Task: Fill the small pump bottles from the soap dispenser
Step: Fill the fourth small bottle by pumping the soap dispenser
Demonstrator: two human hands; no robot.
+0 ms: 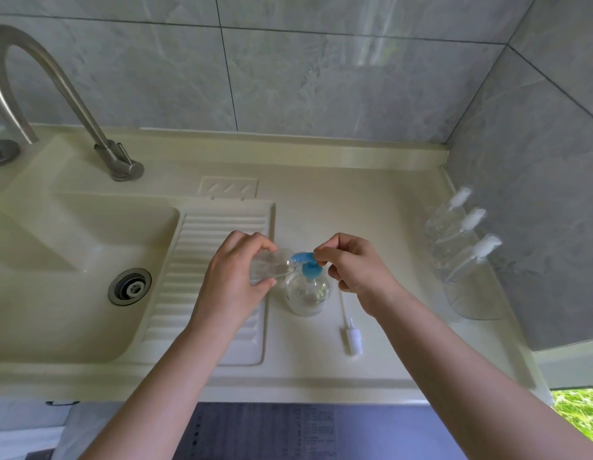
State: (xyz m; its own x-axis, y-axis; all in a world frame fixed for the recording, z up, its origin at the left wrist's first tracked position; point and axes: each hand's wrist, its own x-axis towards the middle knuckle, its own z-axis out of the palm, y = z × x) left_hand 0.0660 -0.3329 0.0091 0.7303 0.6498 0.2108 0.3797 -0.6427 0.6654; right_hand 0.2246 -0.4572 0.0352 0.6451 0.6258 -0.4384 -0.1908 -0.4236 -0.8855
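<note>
A clear soap dispenser with a blue pump head stands on the cream counter beside the drainboard. My left hand grips a small clear bottle, tilted on its side with its open mouth at the blue spout. My right hand rests its curled fingers on the back of the blue pump head. The small bottle's white pump cap with its tube lies on the counter right of the dispenser. Three more small pump bottles with white caps sit at the right.
The three bottles sit in a clear tray against the grey tiled wall. A cream sink with a drain and a steel tap lies to the left, next to the ribbed drainboard. A built-in soap dish is behind.
</note>
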